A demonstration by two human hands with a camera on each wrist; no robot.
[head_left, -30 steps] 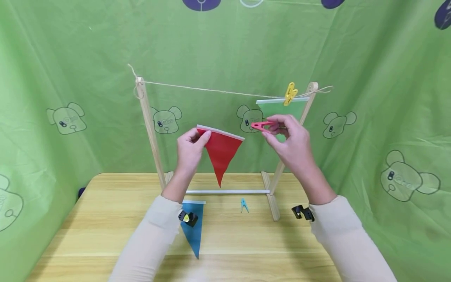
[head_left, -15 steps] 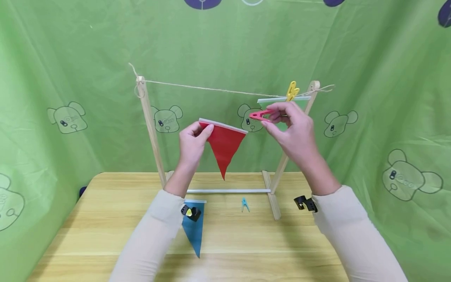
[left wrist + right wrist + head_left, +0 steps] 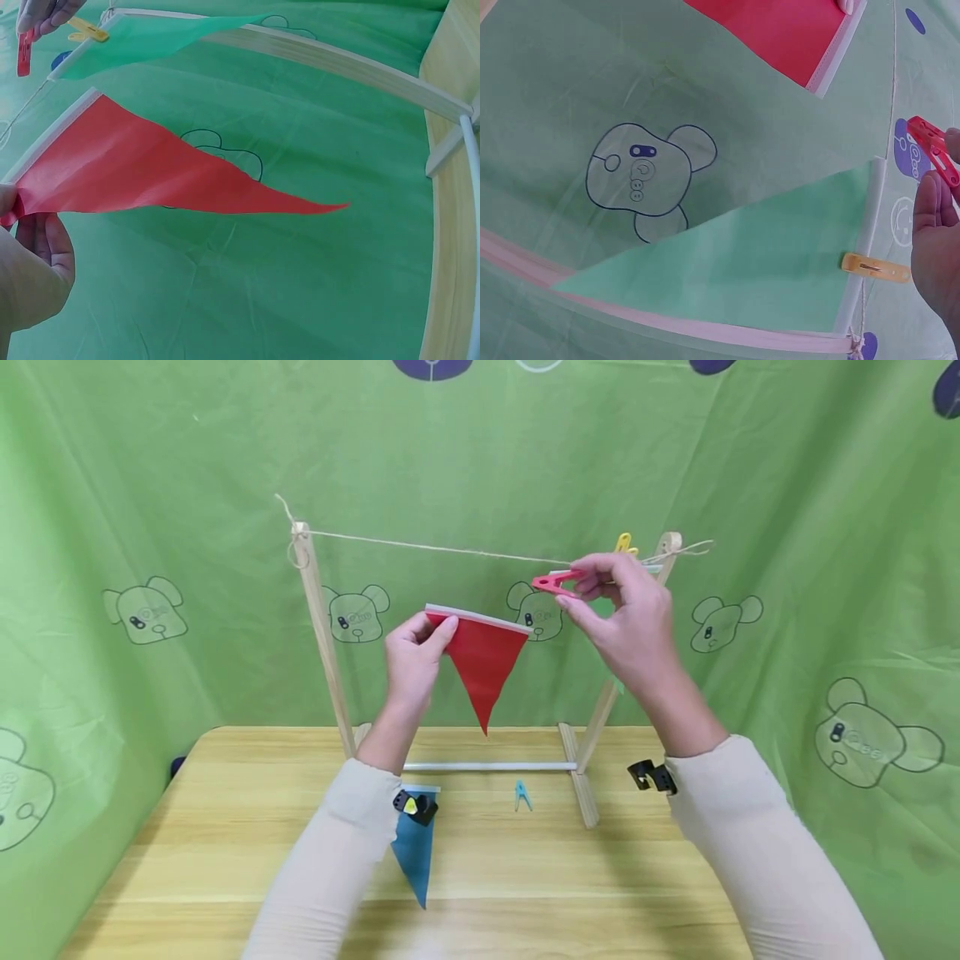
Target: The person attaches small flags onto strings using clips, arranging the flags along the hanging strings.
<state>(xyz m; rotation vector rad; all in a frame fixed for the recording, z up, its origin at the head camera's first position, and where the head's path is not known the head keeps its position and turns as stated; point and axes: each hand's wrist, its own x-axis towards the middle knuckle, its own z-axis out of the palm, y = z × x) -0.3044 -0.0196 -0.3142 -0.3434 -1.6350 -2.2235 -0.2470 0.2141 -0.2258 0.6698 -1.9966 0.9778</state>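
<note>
My left hand (image 3: pixel 412 662) pinches the upper left corner of a red triangular pennant (image 3: pixel 486 658), whose white top edge slopes down to the right and whose tip hangs free. In my right hand (image 3: pixel 626 618) a red clothespin (image 3: pixel 557 583) is held between thumb and fingers, its nose pointing left. Both hands are just below a string (image 3: pixel 420 545) tied between two wooden posts. Behind the right hand hangs a green pennant (image 3: pixel 757 255), fixed to the string by a yellow clothespin (image 3: pixel 874 267); in the head view the hand covers most of it.
A blue pennant (image 3: pixel 414 860) lies on the wooden table (image 3: pixel 247 843), partly under the left wrist. Right of it lies a light blue clothespin (image 3: pixel 522 795). The stand has a left post (image 3: pixel 322 635), a right post (image 3: pixel 600 718) and a white crossbar (image 3: pixel 487 767) low down.
Both hands have risen toward the string, carrying the red pennant and the red clothespin. The right hand now covers more of the green pennant and part of the yellow clothespin.
</note>
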